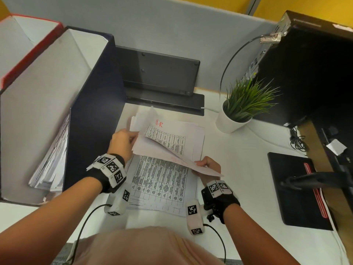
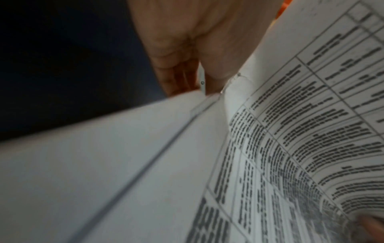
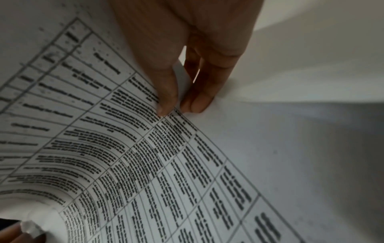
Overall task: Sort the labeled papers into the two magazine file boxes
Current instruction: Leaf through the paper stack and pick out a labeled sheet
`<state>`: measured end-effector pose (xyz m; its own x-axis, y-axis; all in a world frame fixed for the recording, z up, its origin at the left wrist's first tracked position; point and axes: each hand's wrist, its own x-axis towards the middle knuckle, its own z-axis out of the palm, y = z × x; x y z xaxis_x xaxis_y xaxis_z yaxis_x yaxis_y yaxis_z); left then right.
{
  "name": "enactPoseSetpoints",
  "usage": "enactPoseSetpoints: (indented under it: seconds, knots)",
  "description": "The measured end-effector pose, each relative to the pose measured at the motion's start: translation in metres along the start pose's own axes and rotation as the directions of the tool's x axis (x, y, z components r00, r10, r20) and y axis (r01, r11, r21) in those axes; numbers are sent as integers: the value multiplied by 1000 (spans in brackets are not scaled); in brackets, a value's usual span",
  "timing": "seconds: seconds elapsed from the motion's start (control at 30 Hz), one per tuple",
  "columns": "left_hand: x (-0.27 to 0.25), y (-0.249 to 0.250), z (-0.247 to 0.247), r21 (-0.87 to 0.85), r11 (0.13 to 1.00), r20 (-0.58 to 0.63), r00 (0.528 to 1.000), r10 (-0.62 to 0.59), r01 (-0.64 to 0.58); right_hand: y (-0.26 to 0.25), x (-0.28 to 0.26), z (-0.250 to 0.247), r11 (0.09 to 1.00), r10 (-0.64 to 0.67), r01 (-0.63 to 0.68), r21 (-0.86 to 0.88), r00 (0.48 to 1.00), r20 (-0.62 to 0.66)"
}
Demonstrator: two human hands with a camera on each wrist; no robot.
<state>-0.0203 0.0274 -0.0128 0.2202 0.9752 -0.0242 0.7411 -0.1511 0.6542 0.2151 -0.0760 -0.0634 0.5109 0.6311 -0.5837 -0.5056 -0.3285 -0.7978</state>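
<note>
Printed table sheets fill both wrist views. At frame centre of the head view, the lifted sheet (image 1: 164, 150) is raised off the paper stack (image 1: 164, 186), probably to expose the red "H.R" label (image 1: 159, 123) beneath. Left hand (image 1: 122, 142) pinches its left edge; right hand (image 1: 208, 166) pinches its lower right corner between thumb and fingers (image 3: 199, 98), visible only at the right wrist. Only the head view shows the navy file box (image 1: 95, 104), holding papers, and the red file box (image 1: 28, 50) at upper left.
</note>
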Motion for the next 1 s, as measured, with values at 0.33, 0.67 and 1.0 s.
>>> enactPoseSetpoints:
  seconds: [0.33, 0.67, 1.0]
  knots:
    - [-6, 4, 3, -610, 781, 25, 989, -149, 133, -2, -19, 0, 906, -232, 250, -341, 968, 92]
    - [-11, 22, -11, -787, 562, 158, 963, -218, 256, -8, -18, -1, 982, -103, 117, -148, 990, 99]
    - [17, 0, -11, -279, 826, 206, 870, -447, 490, -10, -13, 2, 989, -19, 28, -143, 998, 59]
